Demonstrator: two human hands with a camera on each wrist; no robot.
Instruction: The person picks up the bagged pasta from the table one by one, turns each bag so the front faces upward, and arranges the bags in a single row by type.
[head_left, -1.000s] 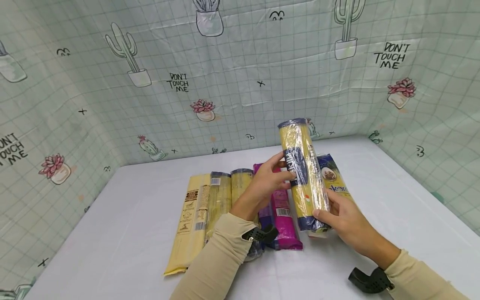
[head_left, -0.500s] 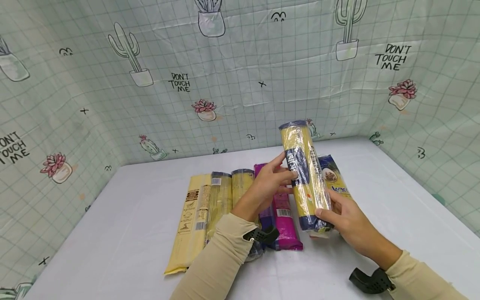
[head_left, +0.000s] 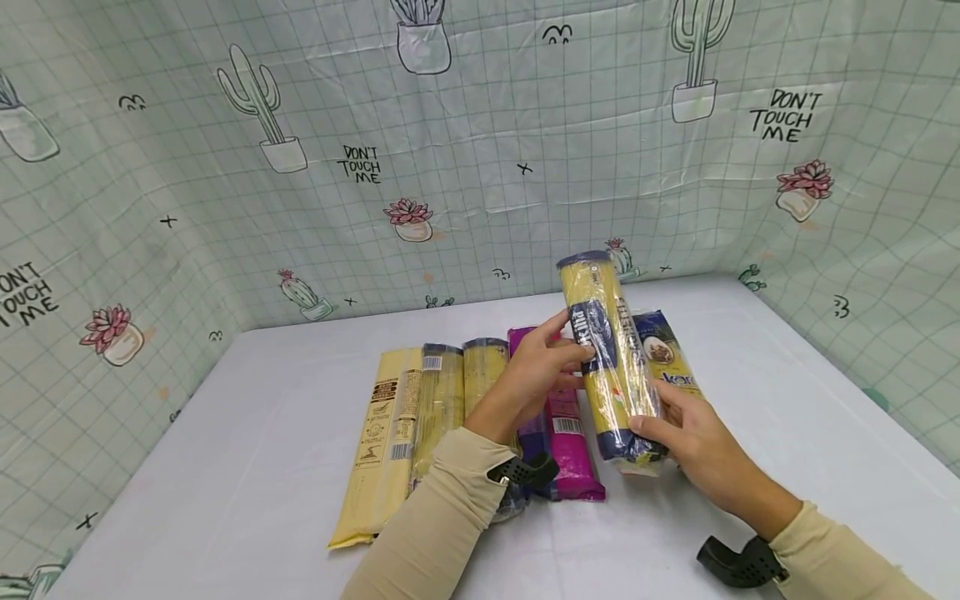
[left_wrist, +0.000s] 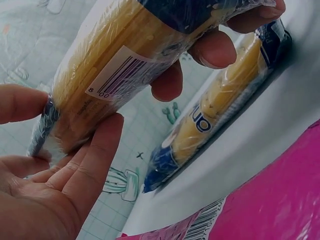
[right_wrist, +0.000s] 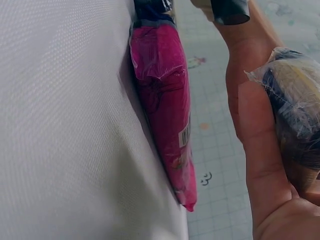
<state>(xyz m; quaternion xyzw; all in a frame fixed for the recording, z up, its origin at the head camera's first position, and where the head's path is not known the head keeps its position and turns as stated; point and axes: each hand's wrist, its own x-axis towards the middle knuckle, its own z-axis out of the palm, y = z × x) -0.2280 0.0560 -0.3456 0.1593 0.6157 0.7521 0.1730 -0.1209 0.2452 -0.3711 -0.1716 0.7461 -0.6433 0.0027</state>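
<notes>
Gripping 1 tilted pasta packet (head_left: 613, 367) above the table (head_left: 247, 442) with left hand (head_left: 531, 371) at mid-length, right hand (head_left: 697, 446) near the bottom.

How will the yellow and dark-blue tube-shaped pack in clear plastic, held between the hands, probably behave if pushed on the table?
The yellow tube-shaped pack may roll, since its sides look rounded. It is probably stiff, as it looks straight along its length. Its glossy surface could be slippery.
</notes>
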